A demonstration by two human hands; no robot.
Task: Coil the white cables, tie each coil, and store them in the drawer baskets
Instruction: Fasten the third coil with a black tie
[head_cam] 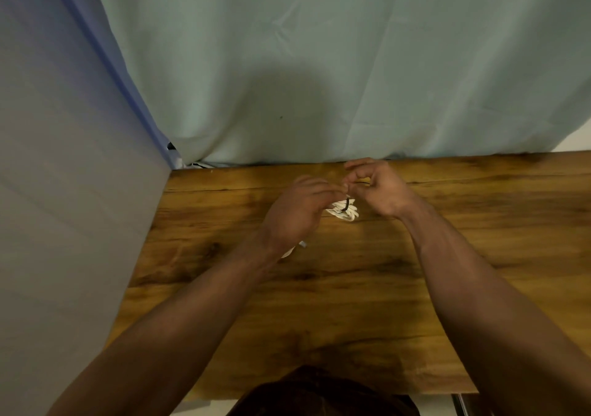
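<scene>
1. Wooden table (351, 303) fills the near and middle ground. Both forearms reach in from the near edge and meet toward the far middle.
2. White cable coil (344, 213): a small, tight bundle sitting between the two hands, over the far-middle part of the table. Cannot tell whether it rests on the wood or hangs just above it.
3. Black tie (347, 206) crosses the coil at its upper part. One thin black end runs right, into the right hand's fingers.
4. Left hand (300, 206): back toward the camera, fingers curled and grasping the left side of the coil, fingertips closed at the top where the tie sits.
5. Right hand (382, 190): thumb and forefinger pinch the tie's free end just right of the coil, other fingers curled loosely above.
6. Cable end (301, 245): a short white stub with a greyish tip shows below the left wrist, near side of that hand.
7. Pale green curtain (319, 63) hangs behind the far edge. Grey panel (64, 191) stands along the left side.
</scene>
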